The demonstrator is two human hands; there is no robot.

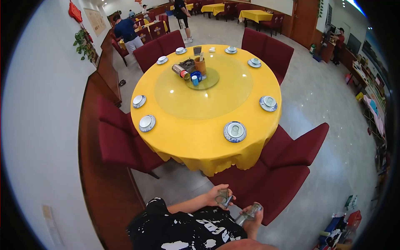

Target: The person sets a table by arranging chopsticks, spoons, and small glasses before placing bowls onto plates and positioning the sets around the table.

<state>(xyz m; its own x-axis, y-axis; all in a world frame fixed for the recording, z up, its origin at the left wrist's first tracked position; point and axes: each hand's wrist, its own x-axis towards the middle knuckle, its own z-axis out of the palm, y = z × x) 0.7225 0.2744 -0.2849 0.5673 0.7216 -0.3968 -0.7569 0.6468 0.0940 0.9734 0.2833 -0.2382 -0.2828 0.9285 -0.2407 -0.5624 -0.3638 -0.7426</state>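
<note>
Yellow-covered round table (189,139), clear glassware (223,198) clasped in left hand (213,195), more glassware (251,212) clasped in right hand (252,225)

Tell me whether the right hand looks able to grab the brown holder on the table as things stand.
Probably not: the right hand holds glassware, and a maroon chair and a broad stretch of yellow tablecloth lie between it and the brown holder.

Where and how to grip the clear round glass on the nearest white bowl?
Likely best: pinch opposite sides of the clear round glass, high up, from above. In this view it sits within the outline of the white round bowl, so a low sideways grip could knock the bowl. Which way its mouth faces is unclear.
</note>
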